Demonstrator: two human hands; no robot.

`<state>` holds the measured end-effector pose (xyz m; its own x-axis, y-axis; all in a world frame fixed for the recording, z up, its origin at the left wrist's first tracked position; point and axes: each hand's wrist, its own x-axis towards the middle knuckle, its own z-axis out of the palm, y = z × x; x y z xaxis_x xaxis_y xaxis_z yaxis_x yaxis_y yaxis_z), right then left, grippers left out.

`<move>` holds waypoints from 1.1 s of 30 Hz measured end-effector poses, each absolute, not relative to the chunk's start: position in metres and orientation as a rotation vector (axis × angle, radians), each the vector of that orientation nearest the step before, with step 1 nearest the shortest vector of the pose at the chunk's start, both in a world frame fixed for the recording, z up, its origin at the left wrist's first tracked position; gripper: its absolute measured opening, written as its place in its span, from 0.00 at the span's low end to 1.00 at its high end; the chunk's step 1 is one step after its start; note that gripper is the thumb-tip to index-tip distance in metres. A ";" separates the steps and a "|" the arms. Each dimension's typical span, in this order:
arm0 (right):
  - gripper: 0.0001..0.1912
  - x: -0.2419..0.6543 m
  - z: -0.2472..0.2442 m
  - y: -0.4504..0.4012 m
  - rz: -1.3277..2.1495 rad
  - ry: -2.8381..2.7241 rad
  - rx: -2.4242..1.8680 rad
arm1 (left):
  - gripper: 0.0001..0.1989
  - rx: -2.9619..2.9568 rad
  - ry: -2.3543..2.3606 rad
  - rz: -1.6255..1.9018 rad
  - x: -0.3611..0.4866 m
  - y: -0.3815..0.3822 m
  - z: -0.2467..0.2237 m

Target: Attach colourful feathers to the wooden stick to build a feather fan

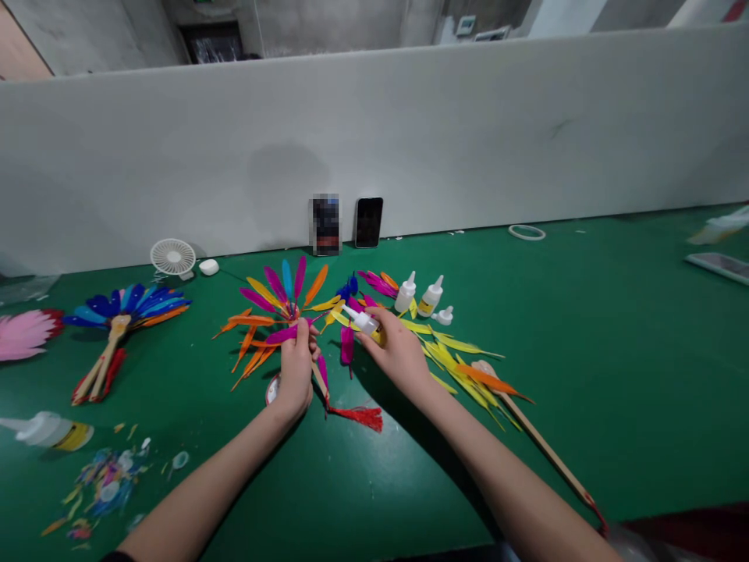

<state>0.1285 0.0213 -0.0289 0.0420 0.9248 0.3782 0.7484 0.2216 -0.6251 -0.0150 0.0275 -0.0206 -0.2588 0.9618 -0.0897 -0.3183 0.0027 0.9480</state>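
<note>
The right hand [398, 350] is gripping a nozzle bottle [367, 325], its tip pointing up and leftward near the feather fan [275, 282]; its fill level is staying unclear. A clear bottle [405, 295] and a yellow-labelled bottle [430, 300] are standing just beyond that hand, while a larger bottle [54, 432] is lying at far left. The green table [591, 328] is meeting a white partition [468, 140] behind, its front edge showing at lower right and its surface showing between the forearms. The left hand [297, 365] is curling around the fan's base, thumb up, above the red tassel [363, 417].
</note>
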 end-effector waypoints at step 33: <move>0.16 0.119 -0.024 0.020 0.966 -1.484 -1.331 | 0.22 0.972 1.231 1.424 -0.018 0.027 -0.027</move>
<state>0.1188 0.0203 -0.0237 -0.0227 0.9930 0.1158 0.2957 0.1173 -0.9481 -0.0178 0.0267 -0.0271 -0.2008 0.9793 -0.0269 -0.1682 -0.0074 0.9857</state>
